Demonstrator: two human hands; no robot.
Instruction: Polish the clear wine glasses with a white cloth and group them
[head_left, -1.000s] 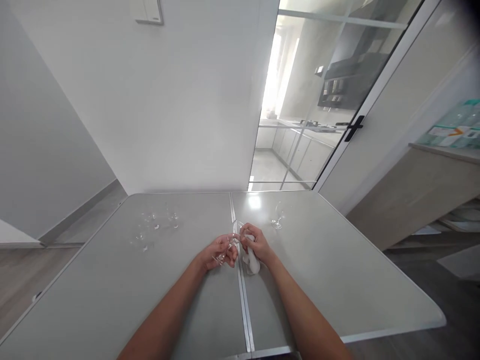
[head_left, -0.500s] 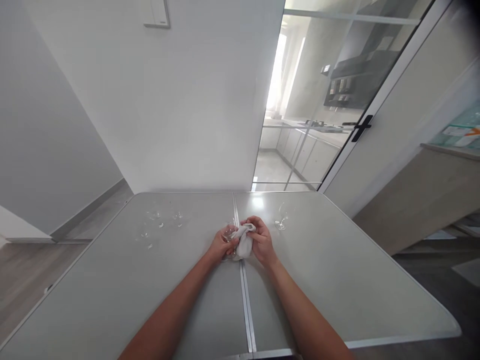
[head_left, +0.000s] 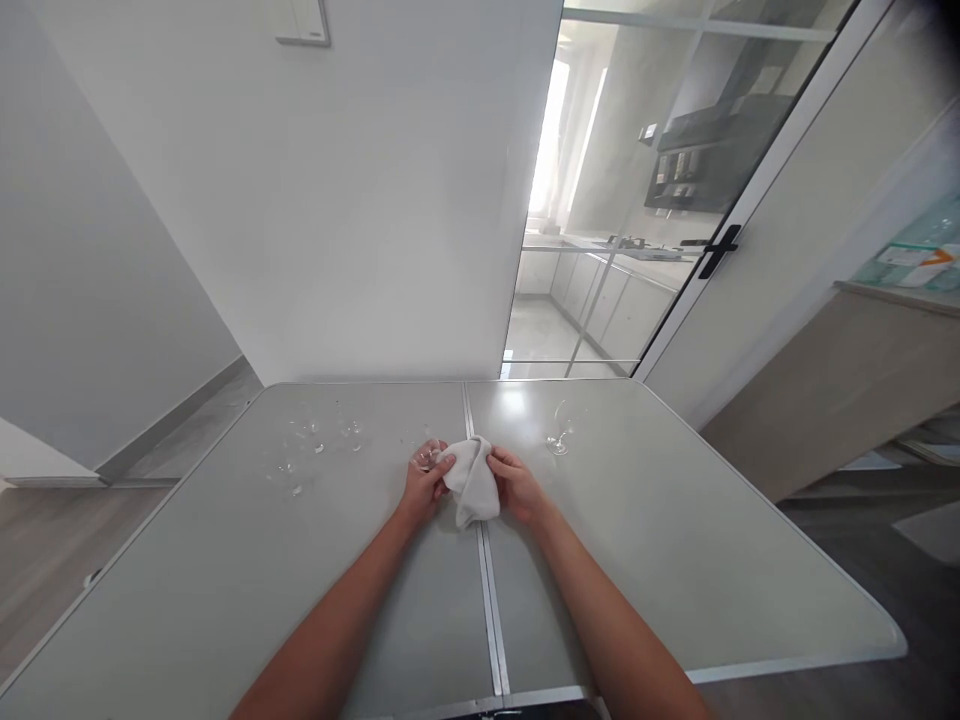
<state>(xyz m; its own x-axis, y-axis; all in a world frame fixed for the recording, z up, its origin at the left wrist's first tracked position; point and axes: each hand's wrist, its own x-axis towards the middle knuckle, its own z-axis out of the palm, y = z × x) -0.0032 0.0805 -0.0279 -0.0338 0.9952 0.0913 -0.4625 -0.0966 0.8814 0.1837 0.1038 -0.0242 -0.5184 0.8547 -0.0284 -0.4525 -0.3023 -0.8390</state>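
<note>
Over the table's middle seam, a white cloth [head_left: 474,485] hangs spread between both hands. My left hand [head_left: 421,492] is closed around a clear glass [head_left: 427,455], with its thumb against the cloth's left edge. My right hand [head_left: 517,486] pinches the cloth's right edge between thumb and fingers. The cloth covers part of the left fingers and perhaps part of the glass. Farther right stands a clear stemmed glass [head_left: 558,442], apart from both hands.
Several clear glasses [head_left: 355,436] stand at the back left of the grey table [head_left: 630,590], their outlines faint. A white wall [head_left: 375,250] rises behind the table. To the right is a glass-paned door with a black handle [head_left: 720,250], and a wooden shelf unit [head_left: 840,380].
The cloth, bunched before, is now spread out wider between the hands. My left hand and the glass have shifted slightly left, and the right hand has turned lower.
</note>
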